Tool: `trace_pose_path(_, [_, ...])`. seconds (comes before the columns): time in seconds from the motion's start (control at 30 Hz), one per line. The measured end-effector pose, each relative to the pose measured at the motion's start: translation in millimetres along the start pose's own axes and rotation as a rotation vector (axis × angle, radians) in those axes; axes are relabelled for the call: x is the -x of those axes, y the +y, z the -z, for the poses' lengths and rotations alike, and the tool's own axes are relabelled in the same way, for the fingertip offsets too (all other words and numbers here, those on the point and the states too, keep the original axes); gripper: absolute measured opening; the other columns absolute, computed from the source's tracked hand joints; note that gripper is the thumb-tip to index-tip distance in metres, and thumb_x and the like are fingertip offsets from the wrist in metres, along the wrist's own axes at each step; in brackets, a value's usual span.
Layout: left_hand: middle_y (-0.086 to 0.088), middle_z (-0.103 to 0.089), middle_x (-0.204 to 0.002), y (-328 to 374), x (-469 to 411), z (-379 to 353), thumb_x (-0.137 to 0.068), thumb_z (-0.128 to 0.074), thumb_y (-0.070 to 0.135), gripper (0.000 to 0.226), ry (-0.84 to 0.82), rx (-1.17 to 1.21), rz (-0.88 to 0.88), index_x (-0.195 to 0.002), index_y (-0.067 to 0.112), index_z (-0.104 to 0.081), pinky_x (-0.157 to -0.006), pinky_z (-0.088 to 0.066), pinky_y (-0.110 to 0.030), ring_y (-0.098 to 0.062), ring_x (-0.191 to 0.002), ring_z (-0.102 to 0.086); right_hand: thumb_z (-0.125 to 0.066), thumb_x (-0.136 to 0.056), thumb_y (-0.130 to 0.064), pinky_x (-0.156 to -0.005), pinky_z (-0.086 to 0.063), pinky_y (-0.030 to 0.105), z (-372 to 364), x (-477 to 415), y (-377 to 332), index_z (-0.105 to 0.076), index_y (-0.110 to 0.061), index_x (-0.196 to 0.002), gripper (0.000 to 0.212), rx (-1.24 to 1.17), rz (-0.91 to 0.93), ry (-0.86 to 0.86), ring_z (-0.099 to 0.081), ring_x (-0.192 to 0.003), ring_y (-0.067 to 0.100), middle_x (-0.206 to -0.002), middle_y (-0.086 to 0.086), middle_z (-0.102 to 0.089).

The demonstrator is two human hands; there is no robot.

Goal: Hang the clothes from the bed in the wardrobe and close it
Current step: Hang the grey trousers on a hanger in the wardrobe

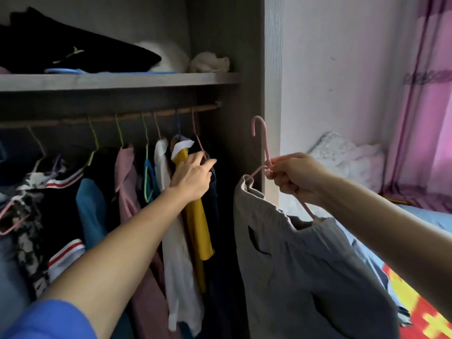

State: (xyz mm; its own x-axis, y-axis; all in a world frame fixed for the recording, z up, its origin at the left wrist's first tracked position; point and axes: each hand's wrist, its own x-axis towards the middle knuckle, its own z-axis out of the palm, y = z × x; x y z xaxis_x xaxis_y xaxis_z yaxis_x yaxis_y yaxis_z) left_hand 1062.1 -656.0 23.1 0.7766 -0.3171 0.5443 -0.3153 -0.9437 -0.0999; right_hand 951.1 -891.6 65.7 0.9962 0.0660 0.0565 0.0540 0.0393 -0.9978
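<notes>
Looking through the head camera, I see the right hand (296, 177) pinching the neck of a pink hanger (267, 146) that carries grey trousers (305, 265), held just outside the wardrobe (271, 69) at its side panel (hook upright, not on the rail (127, 115)). The left hand (193, 177), fingers fairly straight, presses a dark garment (215, 192) beside the yellow top (198, 228) at the rail's right end.

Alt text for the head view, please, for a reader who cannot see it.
The right hand pinches a pink hanger carrying grey trousers beside the open wardrobe, while the left hand touches clothes hung on its rail.
</notes>
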Motion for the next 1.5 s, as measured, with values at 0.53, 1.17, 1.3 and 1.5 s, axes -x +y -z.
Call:
trace_pose_path(0.53, [0.0, -0.064, -0.116, -135, -33, -28, -0.095, -0.054, 0.029, 0.032, -0.06, 0.231, -0.3, -0.125, 0.021, -0.058, -0.093, -0.042, -0.033, -0.017, -0.111, -0.053, -0.058, -0.091, -0.008, -0.038, -0.038, 0.025, -106, -271, -56, -0.064, 0.001, -0.097, 0.012, 0.755, 0.175, 0.344, -0.052, -0.055, 0.02, -0.08, 0.013, -0.062])
trace_pose_path(1.17, [0.003, -0.063, -0.108, -175, -58, -46, -0.091, -0.053, 0.039, 0.033, -0.013, 0.354, -0.351, -0.114, 0.018, -0.064, -0.092, -0.044, -0.04, -0.014, -0.107, -0.05, -0.053, -0.096, -0.016, -0.089, -0.049, 0.036, -135, -406, 4, -0.062, 0.009, -0.115, 0.033, 1.002, 0.2, 0.359, -0.061, -0.109, 0.034, -0.121, 0.022, -0.063])
trace_pose_path(1.3, [0.004, -0.063, -0.102, -173, -58, -42, -0.091, -0.054, 0.037, 0.03, 0.002, 0.355, -0.334, -0.11, 0.018, -0.066, -0.089, -0.045, -0.038, -0.014, -0.103, -0.051, -0.051, -0.097, -0.02, -0.073, -0.045, 0.03, -127, -380, 2, -0.062, 0.003, -0.111, 0.029, 1.024, 0.162, 0.376, -0.063, -0.102, 0.034, -0.113, 0.02, -0.064])
trace_pose_path(1.5, [0.003, -0.063, -0.107, -163, -54, -28, -0.092, -0.055, 0.036, 0.026, 0.022, 0.309, -0.222, -0.11, 0.02, -0.066, -0.086, -0.046, -0.035, -0.016, -0.105, -0.055, -0.057, -0.091, -0.029, -0.07, -0.047, 0.029, -105, -317, 5, -0.069, -0.01, -0.101, 0.025, 1.133, 0.25, 0.321, -0.062, -0.085, 0.028, -0.103, 0.013, -0.067])
